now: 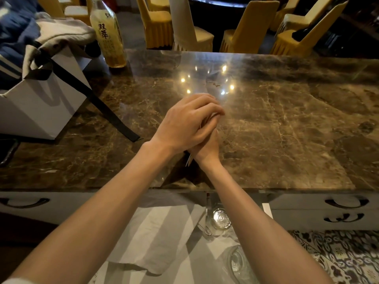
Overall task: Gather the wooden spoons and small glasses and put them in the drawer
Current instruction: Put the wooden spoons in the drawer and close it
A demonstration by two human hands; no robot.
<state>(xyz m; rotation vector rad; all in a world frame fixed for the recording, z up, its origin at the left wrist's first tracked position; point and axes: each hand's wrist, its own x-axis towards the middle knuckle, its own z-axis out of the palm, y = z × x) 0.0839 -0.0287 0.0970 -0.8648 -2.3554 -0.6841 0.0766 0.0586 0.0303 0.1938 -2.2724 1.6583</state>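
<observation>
Seen from above: left hand folded over right hand, both closed together above a brown marble counter. Between the palms, thin pale slivers poking out near the wrist, too hidden to name as spoons. Below the counter edge, an open drawer lined with white paper, holding two small glasses, one near the front lip, another lower beside the right forearm. At left, a white bag and a yellow bottle.
</observation>
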